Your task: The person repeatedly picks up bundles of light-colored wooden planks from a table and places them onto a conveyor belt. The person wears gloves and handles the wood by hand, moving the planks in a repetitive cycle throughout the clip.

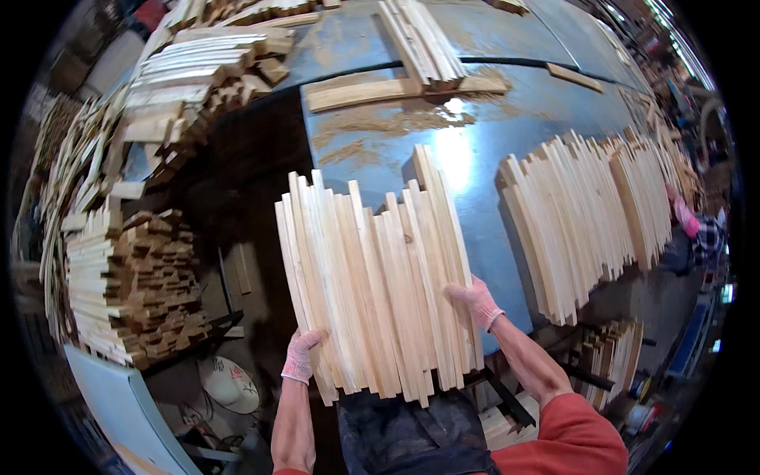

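A wide row of pale wooden strips (372, 293) lies side by side in front of me, their ends uneven, over the near left edge of a blue-grey metal tabletop (507, 273). My left hand (302, 354), in a pinkish knit glove, presses against the row's left outer side, thumb on top. On the right outer side is my gloved right hand (475, 302), its thumb over the last strips. Between them the hands clamp the row; the fingers beneath are hidden. The strips' near ends reach my dark apron (408, 431).
More strips stand in a row (566, 222) on the table's right. A strip bundle (423, 43) rests across a board (364, 93) at the back, near sawdust (380, 123). Stacked wood (134, 285) is at left. Another person's pink-sleeved arm (687, 218) shows far right.
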